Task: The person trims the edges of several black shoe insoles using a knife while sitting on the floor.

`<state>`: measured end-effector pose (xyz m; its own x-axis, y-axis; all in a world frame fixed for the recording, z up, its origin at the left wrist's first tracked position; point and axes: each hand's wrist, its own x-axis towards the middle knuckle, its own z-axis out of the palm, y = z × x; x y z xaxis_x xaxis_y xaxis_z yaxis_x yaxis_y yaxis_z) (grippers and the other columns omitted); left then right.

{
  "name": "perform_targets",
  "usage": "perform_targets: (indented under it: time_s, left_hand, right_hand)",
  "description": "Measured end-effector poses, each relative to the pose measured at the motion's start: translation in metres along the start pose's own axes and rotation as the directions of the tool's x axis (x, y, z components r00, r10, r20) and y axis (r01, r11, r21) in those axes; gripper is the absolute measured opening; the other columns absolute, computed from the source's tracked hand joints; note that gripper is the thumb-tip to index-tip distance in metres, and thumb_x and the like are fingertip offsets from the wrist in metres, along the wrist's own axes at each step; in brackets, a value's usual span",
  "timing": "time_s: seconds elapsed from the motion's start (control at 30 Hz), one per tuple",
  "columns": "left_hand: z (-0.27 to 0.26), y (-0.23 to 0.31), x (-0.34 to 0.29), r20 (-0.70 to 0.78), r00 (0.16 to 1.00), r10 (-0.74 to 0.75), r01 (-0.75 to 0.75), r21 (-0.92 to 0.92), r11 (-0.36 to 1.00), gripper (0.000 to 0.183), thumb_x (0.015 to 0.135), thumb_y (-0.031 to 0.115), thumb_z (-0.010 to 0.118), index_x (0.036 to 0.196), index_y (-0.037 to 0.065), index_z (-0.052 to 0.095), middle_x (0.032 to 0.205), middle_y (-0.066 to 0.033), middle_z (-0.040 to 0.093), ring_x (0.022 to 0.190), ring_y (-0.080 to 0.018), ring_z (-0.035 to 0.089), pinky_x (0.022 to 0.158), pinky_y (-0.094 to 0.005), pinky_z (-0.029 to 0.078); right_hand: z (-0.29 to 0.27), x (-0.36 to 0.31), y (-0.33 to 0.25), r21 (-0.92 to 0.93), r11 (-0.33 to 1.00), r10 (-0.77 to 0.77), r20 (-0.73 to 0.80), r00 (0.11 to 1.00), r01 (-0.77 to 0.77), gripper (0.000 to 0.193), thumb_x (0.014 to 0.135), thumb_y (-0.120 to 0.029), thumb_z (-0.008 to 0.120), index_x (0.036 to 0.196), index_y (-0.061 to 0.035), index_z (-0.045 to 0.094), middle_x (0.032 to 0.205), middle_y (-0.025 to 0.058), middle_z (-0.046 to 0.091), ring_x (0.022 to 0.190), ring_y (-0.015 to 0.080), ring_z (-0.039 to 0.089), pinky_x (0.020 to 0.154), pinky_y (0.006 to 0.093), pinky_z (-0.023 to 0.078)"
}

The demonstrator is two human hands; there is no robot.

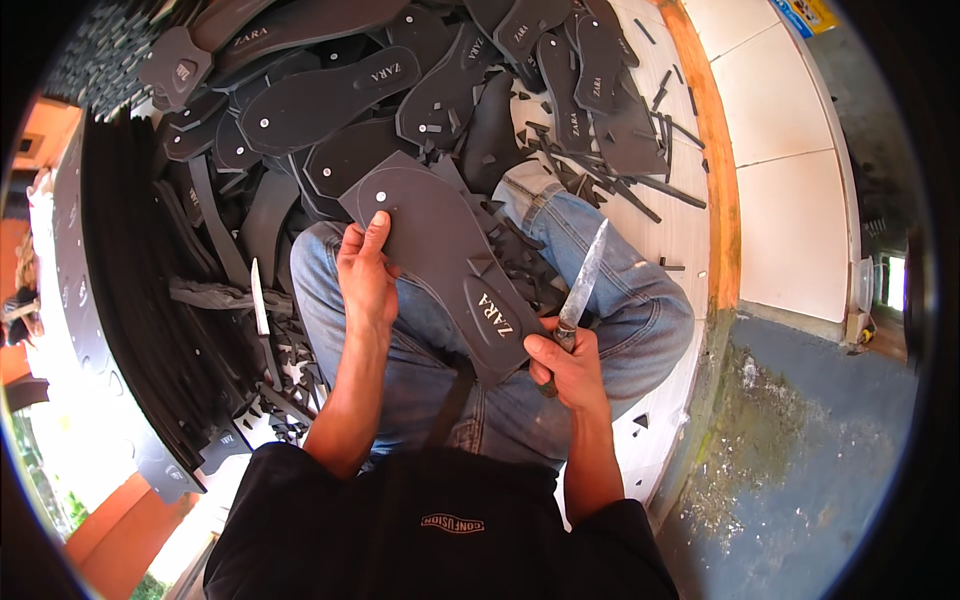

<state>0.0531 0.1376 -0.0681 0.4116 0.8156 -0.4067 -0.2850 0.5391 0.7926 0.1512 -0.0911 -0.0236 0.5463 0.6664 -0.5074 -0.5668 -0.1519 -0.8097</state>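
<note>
A dark foam shoe sole, its outline marked inside a partly untrimmed blank, lies slanted above my lap. My left hand grips its upper left edge, thumb on top beside a small white dot. My right hand is closed around the handle of a knife, whose worn blade points up and away. The right fingers are also at the sole's lower right corner; whether they pinch it I cannot tell. A small dark offcut rests on the sole's edge.
Beyond my knees lies a heap of dark soles. Thin offcuts litter the pale floor at the right. A second knife stands blade up by my left knee. Dark sheets are stacked at the left. An orange-brown strip borders the tiles.
</note>
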Motion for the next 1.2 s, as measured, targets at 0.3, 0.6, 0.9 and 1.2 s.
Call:
perform_targets:
  time_s: [0.3,0.6,0.9,1.2]
  left_hand:
    - [0.025,-0.02,-0.098,0.401,0.854,-0.333,0.283,0.179,0.942,0.026,0.089,0.01,0.059,0.112,-0.001,0.056,0.1,-0.0059,0.063,0.089,-0.0087,0.058,0.079,-0.0243,0.047]
    - [0.008,-0.017,-0.112,0.46,0.879,-0.123,0.093,0.089,0.992,0.021,0.088,-0.001,0.057,0.109,-0.004,0.056,0.1,-0.009,0.062,0.091,-0.0139,0.06,0.077,-0.0266,0.052]
    - [0.019,-0.027,-0.109,0.242,0.97,0.01,-0.109,0.4,0.91,0.024,0.082,0.0,0.065,0.105,-0.006,0.062,0.096,-0.0087,0.063,0.081,-0.0123,0.062,0.073,-0.0223,0.051]
    - [0.026,-0.03,-0.102,0.214,0.962,0.172,-0.261,0.524,0.811,0.014,0.079,-0.001,0.067,0.092,-0.004,0.068,0.096,-0.009,0.064,0.081,-0.0123,0.062,0.072,-0.0221,0.05]
  right_hand:
    - [0.013,0.0,0.004,0.156,0.978,-0.116,-0.15,0.982,0.14,0.019,0.083,-0.009,0.066,0.095,0.0053,0.061,0.06,0.0022,0.052,0.047,0.0075,0.043,0.043,0.0233,0.034]
    - [0.022,0.007,0.004,0.336,0.9,-0.201,-0.247,0.948,0.279,0.015,0.085,-0.011,0.064,0.091,0.0012,0.059,0.064,0.0013,0.052,0.049,0.0082,0.044,0.045,0.025,0.037]
    - [0.045,0.011,0.013,0.111,0.898,-0.337,-0.45,0.827,0.426,0.015,0.086,-0.011,0.064,0.091,0.0027,0.059,0.062,0.0002,0.05,0.049,0.0069,0.042,0.045,0.023,0.035]
    - [0.056,0.022,0.02,0.057,0.895,-0.356,-0.507,0.785,0.443,0.014,0.087,-0.011,0.062,0.091,0.0025,0.059,0.061,-0.0019,0.047,0.049,0.0053,0.04,0.045,0.0204,0.033]
